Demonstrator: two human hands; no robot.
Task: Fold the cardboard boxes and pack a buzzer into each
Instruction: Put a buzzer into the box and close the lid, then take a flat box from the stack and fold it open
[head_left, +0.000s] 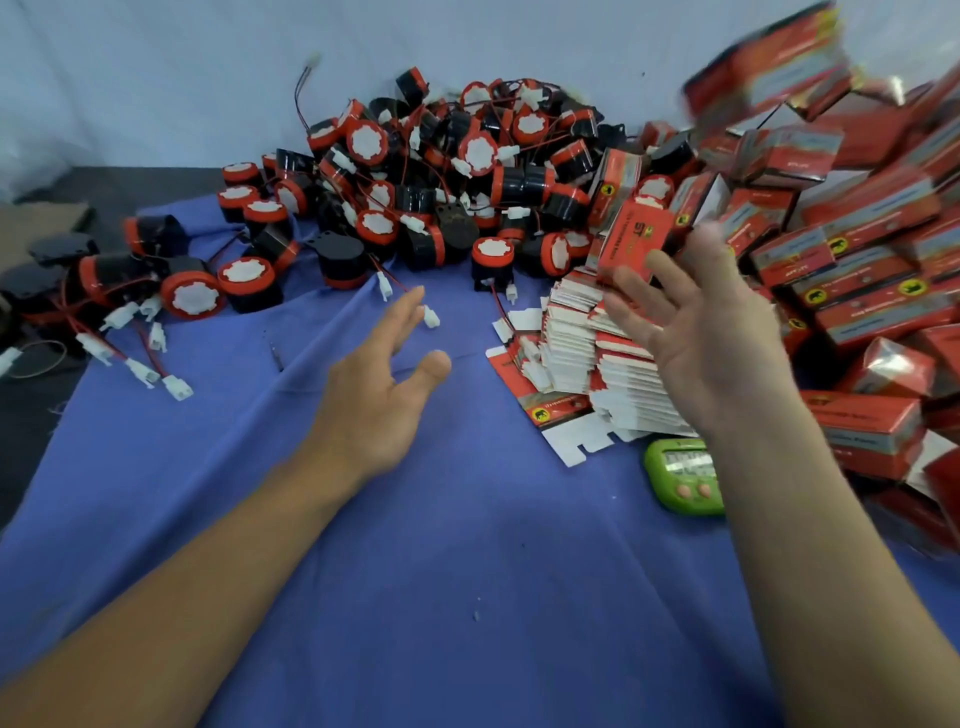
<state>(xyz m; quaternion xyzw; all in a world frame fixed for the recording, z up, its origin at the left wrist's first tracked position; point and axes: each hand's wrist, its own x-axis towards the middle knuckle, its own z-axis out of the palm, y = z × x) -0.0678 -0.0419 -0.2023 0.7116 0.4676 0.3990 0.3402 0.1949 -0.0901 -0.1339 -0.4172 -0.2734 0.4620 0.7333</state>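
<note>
A red box (635, 240) marked "ST" stood just beyond the right hand (711, 338), whose fingers were spread wide, gripping nothing. The left hand (379, 395) hovered open. Behind, buzzers (415, 182) lay heaped, with flat blanks (618, 364) and packed boxes (857, 260) at right, on the blue-clothed counter (415, 571).

The large letters "ST" are printed on the red box (636, 244) standing above the green timer (680, 475); the smaller lines beneath them are too blurred to be read. A round yellow emblem (540, 415) bearing a black animal figure is carried by the flat box blank (566, 406) just left of the timer, and the same emblem is repeated on the folded boxes (872, 306) up and right of it. The timer's display cannot be read.
</note>
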